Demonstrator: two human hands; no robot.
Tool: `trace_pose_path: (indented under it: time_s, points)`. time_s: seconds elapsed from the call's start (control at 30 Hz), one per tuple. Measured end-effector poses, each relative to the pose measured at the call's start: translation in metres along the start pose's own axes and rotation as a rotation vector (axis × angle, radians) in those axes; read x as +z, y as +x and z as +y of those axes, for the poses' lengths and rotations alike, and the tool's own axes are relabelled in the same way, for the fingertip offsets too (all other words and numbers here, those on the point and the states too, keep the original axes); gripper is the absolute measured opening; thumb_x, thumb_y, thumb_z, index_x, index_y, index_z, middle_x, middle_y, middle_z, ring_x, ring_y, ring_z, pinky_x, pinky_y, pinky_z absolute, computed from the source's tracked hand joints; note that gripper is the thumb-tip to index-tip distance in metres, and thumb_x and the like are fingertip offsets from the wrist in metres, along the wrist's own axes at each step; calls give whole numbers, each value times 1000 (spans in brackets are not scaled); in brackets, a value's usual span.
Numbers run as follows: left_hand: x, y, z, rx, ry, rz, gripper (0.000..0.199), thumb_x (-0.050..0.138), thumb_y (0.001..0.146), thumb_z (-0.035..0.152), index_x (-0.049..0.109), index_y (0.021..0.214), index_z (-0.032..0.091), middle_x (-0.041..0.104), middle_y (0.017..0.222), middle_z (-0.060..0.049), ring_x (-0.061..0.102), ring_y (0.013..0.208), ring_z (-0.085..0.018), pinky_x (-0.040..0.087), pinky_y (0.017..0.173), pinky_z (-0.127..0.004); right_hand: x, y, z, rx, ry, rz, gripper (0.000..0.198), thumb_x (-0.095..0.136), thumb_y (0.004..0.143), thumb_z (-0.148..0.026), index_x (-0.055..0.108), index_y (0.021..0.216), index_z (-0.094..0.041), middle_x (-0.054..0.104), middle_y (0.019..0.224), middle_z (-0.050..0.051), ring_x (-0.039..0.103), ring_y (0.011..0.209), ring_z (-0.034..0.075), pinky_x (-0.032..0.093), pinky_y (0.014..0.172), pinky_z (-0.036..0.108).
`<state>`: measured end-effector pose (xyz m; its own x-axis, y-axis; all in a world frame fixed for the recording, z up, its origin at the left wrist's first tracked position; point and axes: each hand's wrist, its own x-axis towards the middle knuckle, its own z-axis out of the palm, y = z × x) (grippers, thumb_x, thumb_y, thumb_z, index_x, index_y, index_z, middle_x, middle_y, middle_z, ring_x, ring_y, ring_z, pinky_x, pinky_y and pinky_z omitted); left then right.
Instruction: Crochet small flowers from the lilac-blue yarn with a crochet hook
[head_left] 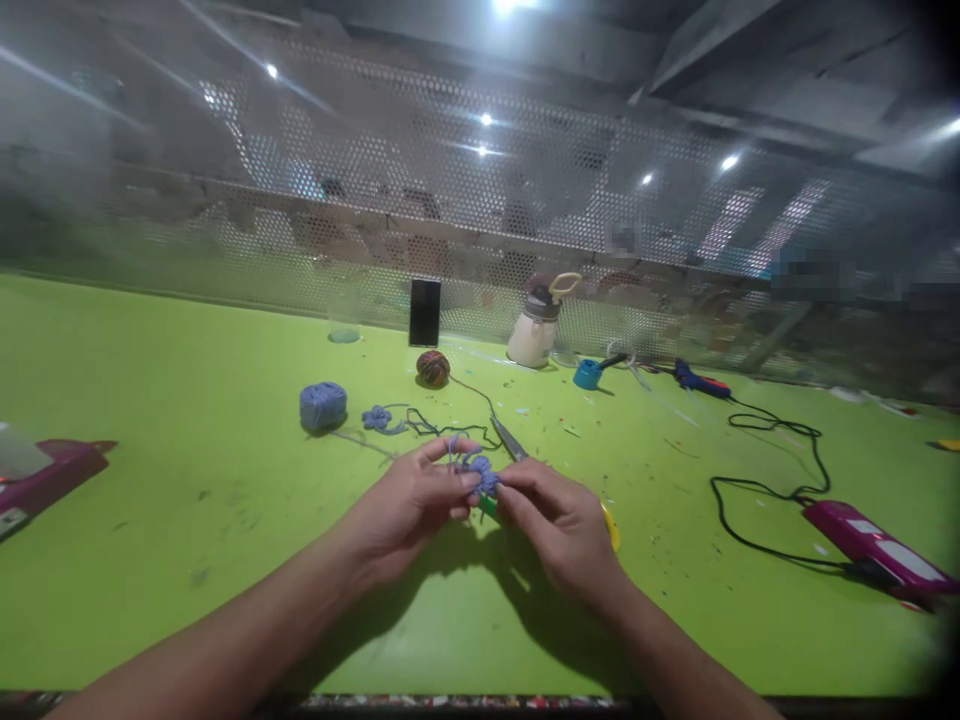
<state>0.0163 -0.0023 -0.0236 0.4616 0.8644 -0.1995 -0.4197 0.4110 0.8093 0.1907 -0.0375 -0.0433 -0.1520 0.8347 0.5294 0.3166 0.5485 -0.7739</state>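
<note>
A small blue-purple crochet piece (480, 474) is pinched between my two hands, above the middle of the green table. My left hand (431, 487) is closed on its left side, with a loop of the same yarn over the fingers. My right hand (559, 515) pinches its right edge; whether a hook is in those fingers is hidden. Yarn trails left to a blue-purple yarn ball (323, 407). A small crocheted flower (377, 417) lies to the right of that ball. Just beyond my hands shows a metal blade (510, 438). A green bit (487, 507) peeks out beneath the crochet piece.
A dark multicoloured yarn ball (433, 368), a phone (425, 312) and a bottle (533, 330) stand at the back. A blue tape roll (588, 375) and a blue-red tool (701, 380) lie right, with a corded magenta power strip (874, 545). Perforated panel (465, 220) borders the table.
</note>
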Motion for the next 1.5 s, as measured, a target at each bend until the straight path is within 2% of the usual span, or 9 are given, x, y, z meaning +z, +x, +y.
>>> trace_pose_path:
  time_s: [0.13, 0.27, 0.33, 0.5, 0.67, 0.8, 1.0, 1.27, 1.5]
  points:
    - [2, 0, 0, 56, 7, 29, 39, 81, 67, 8, 57, 96, 15, 69, 78, -2, 60, 65, -9, 45, 68, -21, 4, 0, 0, 16, 27, 45, 14, 59, 92, -22, 72, 95, -19, 65, 84, 5, 59, 73, 17, 48, 67, 31]
    - [-1, 0, 0, 139, 60, 38, 46, 81, 67, 9, 56, 105, 16, 67, 79, -1, 60, 71, -11, 44, 71, -23, 1, 6, -2, 301, 278, -25, 18, 63, 91, -32, 71, 90, -17, 64, 75, 4, 57, 66, 15, 47, 61, 30]
    - [-4, 1, 0, 181, 103, 24, 49, 80, 68, 8, 56, 109, 17, 67, 82, -1, 60, 75, -12, 45, 72, -25, -3, 13, -5, 389, 362, -62, 23, 65, 90, -37, 70, 85, -15, 61, 69, 2, 55, 62, 14, 46, 61, 29]
    - [-11, 4, 3, 280, 223, -46, 45, 80, 68, 9, 60, 107, 18, 64, 85, 0, 59, 83, -14, 45, 77, -26, -11, 30, -18, 423, 383, -170, 25, 77, 77, -41, 70, 77, -17, 63, 68, 1, 56, 62, 14, 46, 62, 29]
    - [-8, 5, 4, 409, 390, -100, 32, 76, 70, 14, 62, 99, 16, 62, 80, -1, 57, 76, -15, 45, 72, -28, -10, 35, -22, 399, 344, -259, 27, 77, 77, -41, 66, 72, -17, 57, 61, -1, 52, 56, 13, 42, 55, 27]
    - [-9, 11, 0, 540, 571, -84, 20, 68, 74, 12, 62, 93, 14, 62, 80, -4, 57, 74, -18, 45, 70, -32, -7, 33, -15, 412, 308, -255, 30, 74, 79, -44, 66, 73, -16, 55, 61, -2, 49, 56, 11, 39, 55, 24]
    - [-14, 10, 5, 659, 806, -56, 26, 58, 73, 3, 65, 95, 15, 63, 84, -6, 57, 78, -21, 44, 73, -35, 0, 31, -1, 458, 428, -200, 40, 80, 70, -54, 66, 70, -17, 49, 61, -3, 42, 51, 8, 35, 48, 21]
    - [-7, -3, 16, 673, 894, -120, 22, 55, 76, 3, 66, 89, 16, 61, 78, -3, 54, 73, -17, 40, 66, -30, 3, 24, 1, 496, 499, -160, 44, 79, 69, -58, 64, 72, -18, 37, 50, -8, 27, 43, 5, 22, 44, 21]
    - [-3, -2, 8, 644, 831, -189, 18, 58, 73, 5, 65, 85, 16, 59, 76, -3, 55, 74, -17, 41, 67, -30, 3, 13, 1, 459, 469, -125, 41, 76, 72, -58, 63, 74, -20, 49, 58, -3, 35, 45, 7, 28, 45, 23]
